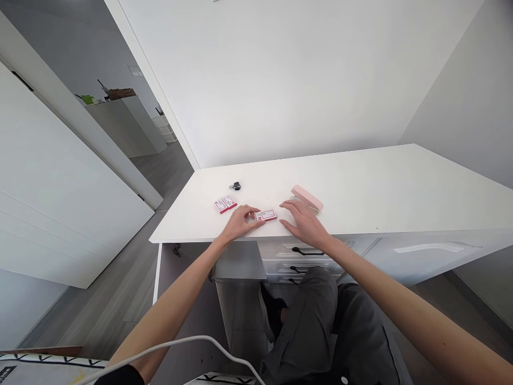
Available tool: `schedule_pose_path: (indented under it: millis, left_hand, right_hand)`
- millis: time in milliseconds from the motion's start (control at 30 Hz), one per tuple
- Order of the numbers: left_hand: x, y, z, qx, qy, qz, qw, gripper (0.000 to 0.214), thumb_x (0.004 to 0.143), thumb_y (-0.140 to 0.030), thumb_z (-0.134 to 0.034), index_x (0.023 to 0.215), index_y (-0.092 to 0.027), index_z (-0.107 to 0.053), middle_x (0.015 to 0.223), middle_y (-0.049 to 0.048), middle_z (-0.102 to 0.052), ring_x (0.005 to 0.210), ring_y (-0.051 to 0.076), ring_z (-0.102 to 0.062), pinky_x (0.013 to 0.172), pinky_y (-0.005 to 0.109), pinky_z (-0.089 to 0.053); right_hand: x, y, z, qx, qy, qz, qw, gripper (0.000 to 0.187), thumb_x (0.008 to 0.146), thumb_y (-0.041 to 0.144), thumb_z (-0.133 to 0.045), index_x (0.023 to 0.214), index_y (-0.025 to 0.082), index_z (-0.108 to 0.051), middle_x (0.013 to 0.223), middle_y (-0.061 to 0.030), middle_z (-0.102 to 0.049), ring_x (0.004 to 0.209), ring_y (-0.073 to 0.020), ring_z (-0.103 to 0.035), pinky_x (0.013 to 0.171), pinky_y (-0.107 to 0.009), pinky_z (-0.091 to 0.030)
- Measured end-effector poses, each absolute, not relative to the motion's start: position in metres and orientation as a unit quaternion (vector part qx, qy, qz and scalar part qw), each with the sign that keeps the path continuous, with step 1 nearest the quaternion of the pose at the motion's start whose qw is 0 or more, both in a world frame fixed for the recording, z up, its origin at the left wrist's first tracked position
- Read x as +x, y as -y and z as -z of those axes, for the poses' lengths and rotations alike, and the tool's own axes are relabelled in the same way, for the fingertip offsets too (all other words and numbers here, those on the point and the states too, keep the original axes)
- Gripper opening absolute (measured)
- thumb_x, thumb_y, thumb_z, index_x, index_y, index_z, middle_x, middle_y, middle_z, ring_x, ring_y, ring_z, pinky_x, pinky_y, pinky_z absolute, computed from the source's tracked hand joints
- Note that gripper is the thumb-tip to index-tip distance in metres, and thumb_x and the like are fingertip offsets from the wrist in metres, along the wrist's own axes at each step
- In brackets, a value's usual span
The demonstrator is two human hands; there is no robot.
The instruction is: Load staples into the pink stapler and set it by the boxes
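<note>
My left hand (239,224) grips the left end of a small red-and-white box (266,215), which lies near the front edge of the white cabinet top. My right hand (303,219) is just right of that box, fingers and thumb apart, holding nothing. Behind its fingers lies a pink stapler (308,197), partly covered by the hand. Two more red-and-white boxes (225,203) sit side by side to the left of my left hand. Farther back is a small black object with a metal-looking end (235,186); its kind is unclear.
The white cabinet top (385,187) runs along the wall. Below its front edge are drawers with black handles (306,251) and an open compartment (236,262) on the left. A white cable (200,338) crosses the lower foreground. An open door (60,187) stands at left.
</note>
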State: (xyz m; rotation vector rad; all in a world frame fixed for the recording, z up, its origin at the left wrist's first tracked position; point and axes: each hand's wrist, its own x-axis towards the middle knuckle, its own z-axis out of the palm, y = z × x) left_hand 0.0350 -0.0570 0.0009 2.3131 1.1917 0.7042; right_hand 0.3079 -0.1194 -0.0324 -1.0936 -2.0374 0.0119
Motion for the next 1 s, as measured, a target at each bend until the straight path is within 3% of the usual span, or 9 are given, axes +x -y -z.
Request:
schedule_pose_path:
  millis: [167, 333, 500, 667, 867, 1000]
  left_hand:
    - [-0.003, 0.055, 0.004, 0.808, -0.511, -0.292, 0.035, 0.038, 0.089, -0.053, -0.076, 0.109, -0.021, -0.077, 0.096, 0.0077, -0.069, 0.105, 0.030, -0.064, 0.102, 0.047, -0.048]
    - [-0.037, 0.049, 0.003, 0.779, -0.555, -0.289, -0.052, 0.037, 0.087, -0.054, -0.079, 0.107, -0.022, -0.077, 0.104, 0.0101, -0.069, 0.105, 0.031, -0.062, 0.099, 0.047, -0.049]
    - [-0.049, 0.047, 0.005, 0.795, -0.543, -0.264, -0.064, 0.039, 0.087, -0.055, -0.078, 0.110, -0.023, -0.076, 0.104, 0.0102, -0.067, 0.105, 0.031, -0.062, 0.100, 0.047, -0.049]
    - [-0.065, 0.041, 0.002, 0.754, -0.581, -0.304, -0.033, 0.045, 0.096, -0.058, -0.066, 0.123, -0.022, -0.068, 0.109, 0.0099, -0.064, 0.110, 0.030, -0.062, 0.105, 0.047, -0.048]
    - [-0.091, 0.020, 0.003, 0.652, -0.709, -0.266, -0.038, 0.052, 0.106, -0.051, -0.041, 0.138, -0.014, -0.058, 0.146, 0.0221, -0.053, 0.142, 0.040, -0.044, 0.120, 0.057, -0.037]
    - [-0.097, 0.004, 0.009, 0.657, -0.720, -0.224, -0.016, 0.053, 0.106, -0.044, -0.035, 0.146, -0.013, -0.051, 0.157, 0.0219, -0.051, 0.151, 0.039, -0.039, 0.124, 0.059, -0.032]
  right_hand:
    - [0.351, 0.125, 0.020, -0.487, 0.757, 0.110, 0.421, 0.037, 0.106, 0.029, -0.052, 0.142, 0.020, -0.054, 0.138, -0.0202, -0.062, 0.131, -0.0366, -0.058, 0.109, -0.057, -0.050]
    - [0.375, 0.112, 0.019, -0.580, 0.714, 0.043, 0.390, 0.050, 0.102, 0.042, -0.057, 0.144, 0.015, -0.054, 0.138, -0.0222, -0.062, 0.128, -0.0388, -0.059, 0.108, -0.057, -0.048]
    - [0.379, 0.104, 0.022, -0.647, 0.670, -0.098, 0.352, 0.046, 0.098, 0.053, -0.058, 0.129, 0.019, -0.065, 0.125, -0.0157, -0.072, 0.114, -0.0338, -0.067, 0.093, -0.048, -0.053]
    - [0.376, 0.101, 0.020, -0.665, 0.643, -0.132, 0.357, 0.040, 0.098, 0.054, -0.056, 0.113, 0.021, -0.072, 0.119, -0.0128, -0.076, 0.103, -0.0309, -0.069, 0.086, -0.045, -0.052]
    - [0.348, 0.087, 0.015, -0.632, 0.616, -0.175, 0.437, 0.043, 0.097, 0.056, -0.060, 0.115, 0.019, -0.073, 0.118, -0.0139, -0.077, 0.102, -0.0297, -0.069, 0.087, -0.044, -0.055]
    - [0.315, 0.066, 0.011, -0.603, 0.629, -0.208, 0.445, 0.038, 0.096, 0.051, -0.063, 0.116, 0.020, -0.072, 0.120, -0.0121, -0.077, 0.106, -0.0287, -0.070, 0.088, -0.043, -0.056]
